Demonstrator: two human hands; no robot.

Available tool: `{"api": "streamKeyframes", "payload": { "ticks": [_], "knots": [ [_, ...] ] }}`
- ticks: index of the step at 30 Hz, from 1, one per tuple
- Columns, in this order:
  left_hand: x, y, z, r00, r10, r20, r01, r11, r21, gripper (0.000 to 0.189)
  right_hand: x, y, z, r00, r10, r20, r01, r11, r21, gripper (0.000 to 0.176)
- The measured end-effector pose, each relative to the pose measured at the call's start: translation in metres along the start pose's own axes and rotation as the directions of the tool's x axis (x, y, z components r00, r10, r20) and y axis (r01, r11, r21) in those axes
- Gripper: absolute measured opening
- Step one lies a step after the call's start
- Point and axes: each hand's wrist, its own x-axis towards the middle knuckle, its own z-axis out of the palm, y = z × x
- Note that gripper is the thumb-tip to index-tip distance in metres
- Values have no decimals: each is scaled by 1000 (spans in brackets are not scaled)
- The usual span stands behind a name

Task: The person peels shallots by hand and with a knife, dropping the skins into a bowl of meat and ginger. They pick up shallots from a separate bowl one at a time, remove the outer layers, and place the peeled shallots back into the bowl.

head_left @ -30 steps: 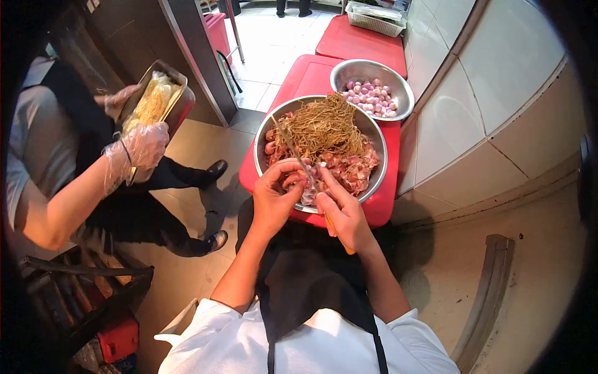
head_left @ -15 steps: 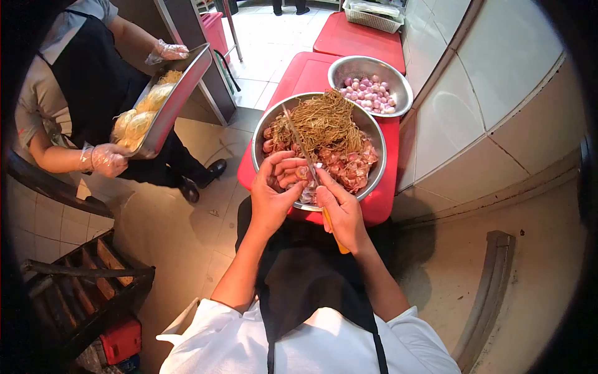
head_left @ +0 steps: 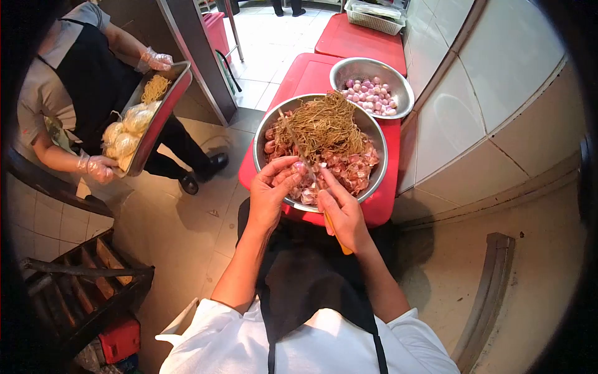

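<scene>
A small pinkish shallot (head_left: 300,168) is pinched between the fingers of my left hand (head_left: 269,192). My right hand (head_left: 342,213) grips a knife (head_left: 290,134) by its yellow handle, its long blade pointing away from me and passing close beside the shallot. Both hands are over the near rim of a large metal bowl (head_left: 258,149). Unpeeled reddish shallots and loose skins (head_left: 355,169) fill this bowl, with a heap of dry brown roots (head_left: 321,124) on top. Behind it, a second metal bowl (head_left: 408,93) holds peeled pink-white shallots (head_left: 372,96).
Both bowls stand on a red stool (head_left: 299,75); another red surface behind carries a white basket (head_left: 374,17). A tiled wall (head_left: 498,81) runs close on the right. At left, a gloved co-worker (head_left: 93,68) holds a tray (head_left: 177,84) of noodles and bagged food. A dark wooden rack (head_left: 93,280) stands lower left.
The co-worker's tray has shifted left and slightly down, showing more of its contents. My hands have barely moved; the shallot in my left hand now looks pinker and shows more clearly.
</scene>
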Motion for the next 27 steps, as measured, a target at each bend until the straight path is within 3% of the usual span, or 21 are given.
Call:
{"api": "streamKeyframes", "payload": {
  "ticks": [5,12,15,19,22,25,27],
  "knots": [
    [-1,-1,1,1000,18,21,-18,999,-28,32,4,5,2,986,-165,33,168,967,-191,52],
    [-2,1,2,1000,8,23,-8,1000,-5,32,5,3,4,986,-164,40,169,968,-185,48],
    [-4,2,5,999,15,39,-16,999,28,31,9,10,3,989,-148,-8,145,978,-151,48],
    [-3,3,9,1000,-17,15,17,1000,9,28,6,3,0,1000,-5,-8,6,995,97,48],
    [-2,6,8,998,-64,0,64,998,4,30,5,7,5,993,-114,-45,118,986,117,49],
    [-1,1,5,999,-38,22,39,998,-51,30,1,-3,0,996,-79,37,80,996,-27,49],
    [-2,1,6,1000,-21,22,22,998,-54,29,4,2,1,986,-162,29,165,972,-170,48]
  ]
}}
